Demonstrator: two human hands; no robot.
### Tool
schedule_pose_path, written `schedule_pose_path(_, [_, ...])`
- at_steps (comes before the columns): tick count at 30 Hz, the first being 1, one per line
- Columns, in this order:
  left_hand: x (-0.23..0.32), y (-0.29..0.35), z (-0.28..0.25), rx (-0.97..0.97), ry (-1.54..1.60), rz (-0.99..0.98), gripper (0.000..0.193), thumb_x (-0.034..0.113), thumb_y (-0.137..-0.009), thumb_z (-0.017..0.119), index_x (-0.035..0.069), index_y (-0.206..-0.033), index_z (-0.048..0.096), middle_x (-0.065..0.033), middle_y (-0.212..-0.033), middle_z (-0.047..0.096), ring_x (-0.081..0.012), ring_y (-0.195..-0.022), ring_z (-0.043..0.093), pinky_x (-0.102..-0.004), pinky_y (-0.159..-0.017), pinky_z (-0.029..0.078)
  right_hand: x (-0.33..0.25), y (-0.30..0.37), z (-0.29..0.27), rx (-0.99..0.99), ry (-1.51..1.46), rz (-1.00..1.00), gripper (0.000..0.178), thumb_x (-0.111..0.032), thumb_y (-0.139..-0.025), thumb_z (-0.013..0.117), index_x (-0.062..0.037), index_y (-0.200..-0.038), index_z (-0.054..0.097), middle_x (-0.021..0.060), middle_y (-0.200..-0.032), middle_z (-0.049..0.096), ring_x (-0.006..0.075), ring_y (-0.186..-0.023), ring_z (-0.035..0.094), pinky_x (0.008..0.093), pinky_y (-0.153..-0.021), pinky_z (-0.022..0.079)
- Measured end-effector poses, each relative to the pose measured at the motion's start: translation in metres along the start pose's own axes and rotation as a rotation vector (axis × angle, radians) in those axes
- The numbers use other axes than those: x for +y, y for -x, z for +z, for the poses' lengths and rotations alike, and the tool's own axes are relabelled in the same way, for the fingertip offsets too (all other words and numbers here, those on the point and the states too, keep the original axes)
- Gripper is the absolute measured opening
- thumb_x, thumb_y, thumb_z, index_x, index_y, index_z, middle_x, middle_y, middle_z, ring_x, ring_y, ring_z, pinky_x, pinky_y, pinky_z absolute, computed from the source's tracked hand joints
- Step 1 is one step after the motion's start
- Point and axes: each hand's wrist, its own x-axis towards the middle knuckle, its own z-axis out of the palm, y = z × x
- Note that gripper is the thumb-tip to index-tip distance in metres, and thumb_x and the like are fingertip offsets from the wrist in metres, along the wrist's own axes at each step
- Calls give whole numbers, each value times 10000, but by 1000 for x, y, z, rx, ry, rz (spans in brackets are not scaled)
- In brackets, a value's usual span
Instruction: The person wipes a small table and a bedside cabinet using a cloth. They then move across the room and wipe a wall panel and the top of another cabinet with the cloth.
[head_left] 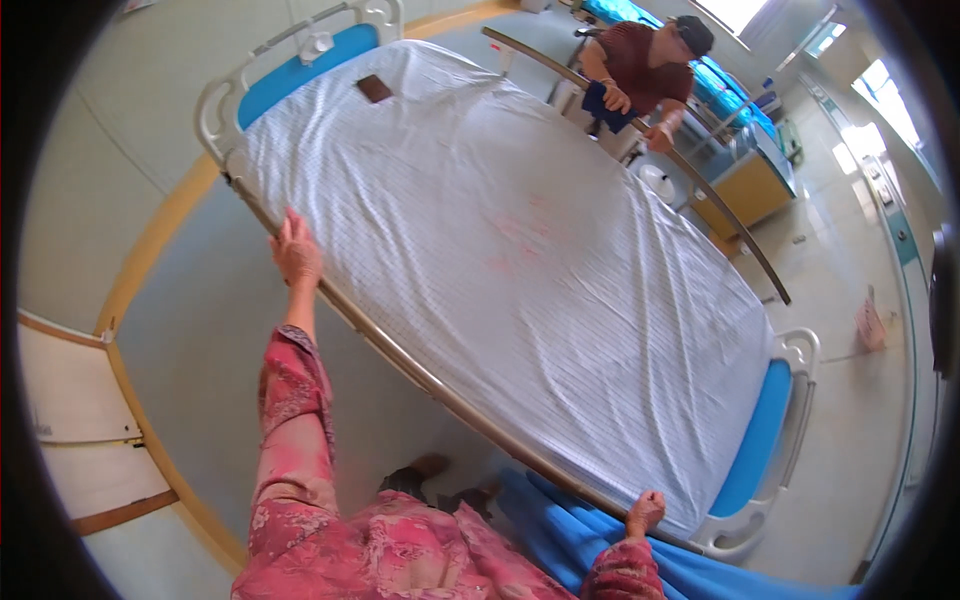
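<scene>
Contacting side rail (440, 389), left hand (297, 254) finger closure not determinable, right hand (645, 512) fingers folded over rail near blue end panel (757, 440), creased pale sheet (570, 300) alongside

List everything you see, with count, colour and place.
Sheeted bed: one, whitish, centre
End boards: two, blue and white, bed's ends
Flat square: one, dark brown, on bed
Rails: two, brown, bed's near and far sides
Co-worker: one, dark red top, beyond bed
Cloth: one, dark blue, by co-worker
Cabinet: one, yellowish, upper right
Shiny covering: count unclear, blue, upper right
Drape: one, blue, lower edge
Unclear item: one, pinkish, far right
Floor: one, pale, around bed
Sleeves: two, pink floral, lower edge
Left hand and right hand: two, bare, at near rail
</scene>
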Motion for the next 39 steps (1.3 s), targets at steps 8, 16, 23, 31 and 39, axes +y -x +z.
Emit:
schedule_pose_path(8, [-4,30,3,-2,-102,188,164,183,-852,486,111,-844,634,-89,-889,652,-302,-926,586,-471,-890,362,-13,-1,-10,-15,-3,31,213,-191,-817,531,-24,-694,574,211,-733,618,392,-668,598,478,-607,463])
schedule_pose_path(16, [57,128,-52,9,40,304,195,278,-772,552,109,-776,650,-91,-758,637,-308,-930,500,-479,-847,362,-13,8,-9,-24,51,33,231,-237,-840,510,-59,-721,598,202,-731,632,407,-673,607,506,-599,470])
schedule_pose_path(23, [161,247,-136,-200,260,638,257,290,-805,527,103,-675,645,-114,-728,633,-330,-787,573,-512,-837,373,-19,5,-14,25,2,92,235,-259,-837,516,-68,-725,595,193,-753,646,401,-698,622,510,-619,492])
schedule_pose_path(31, [271,409,-201,-347,596,881,185,170,-775,533,92,-908,636,-63,-925,603,-273,-840,579,-439,-718,419,-27,4,-27,-22,2,125,225,-232,-840,515,-49,-758,618,198,-806,661,394,-736,641,492,-658,517])
schedule_pose_path(39, [299,453,-219,-597,914,1041,226,117,-785,582,83,-1008,576,-96,-954,577,-295,-908,584,-437,-792,466,-29,7,-28,-20,-19,130,221,-228,-851,510,-57,-767,622,208,-806,661,378,-742,651,478,-657,526])
